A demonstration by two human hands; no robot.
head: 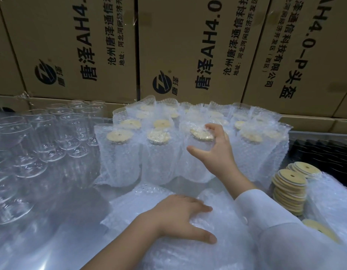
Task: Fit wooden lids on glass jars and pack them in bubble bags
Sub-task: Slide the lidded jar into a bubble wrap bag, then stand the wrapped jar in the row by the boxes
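Head view: the right hand (211,152) reaches out to about 12 o'clock and arches over the top of a bagged jar (192,166). Its fingers are curled in a wide claw round the jar's wooden lid (200,135), with the thumb (190,149) on the near side of the bag and the other fingertips on the far side. The jar stands upright, long axis vertical, directly below those fingers, in the front row of packed jars (118,152).

The left hand (178,217) lies flat at 6 o'clock with straight fingers, pressing on the loose pile of bubble bags (141,203) and gripping nothing.

For the next round, as I judge it, the bare glass jars (51,129) stand at 9 to 10 o'clock, nearer the left hand, and the lid stack (289,189) sits at 3 to 4 o'clock, nearer the right.

The glass is clear, smooth and cylindrical — hard to tell one jar from the next. The bags are milky, dimpled film, soft and crumpled at their open mouths. The lids are pale wooden discs, each with a small hole. Printed cardboard cartons (81,45) wall the back.
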